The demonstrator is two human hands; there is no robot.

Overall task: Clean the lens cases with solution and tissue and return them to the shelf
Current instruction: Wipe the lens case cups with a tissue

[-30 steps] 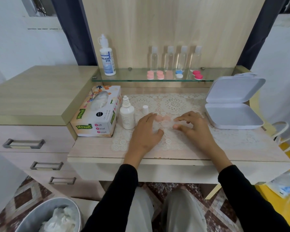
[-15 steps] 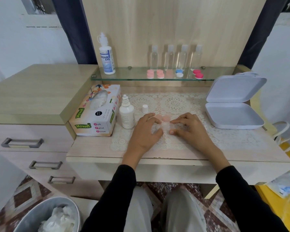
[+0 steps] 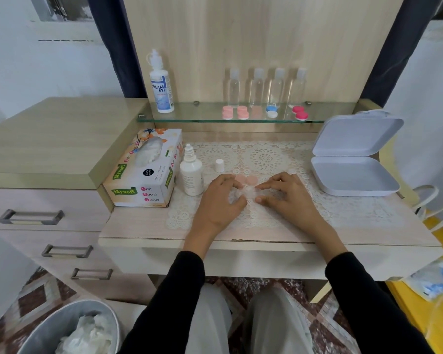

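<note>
Wooden desk point(image 3: 138, 223) held lace mat point(image 3: 266, 154). Left hand point(image 3: 219, 203) and right hand point(image 3: 288, 198) rested on mat, fingertips pinching clear lens case point(image 3: 246, 193) between them. Two peach caps point(image 3: 246, 179) lay just behind case, off it.

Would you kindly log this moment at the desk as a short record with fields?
left hand: on the lace mat, fingers at a clear lens case base
right hand: fingertips at the same base
loose caps: two peach round caps just beyond the fingers
small white dropper bottle: upright, uncapped, its white cap standing beside it
glass shelf: four coloured lens cases, four clear bottles
white hinged box: open, nothing visible inside
</note>
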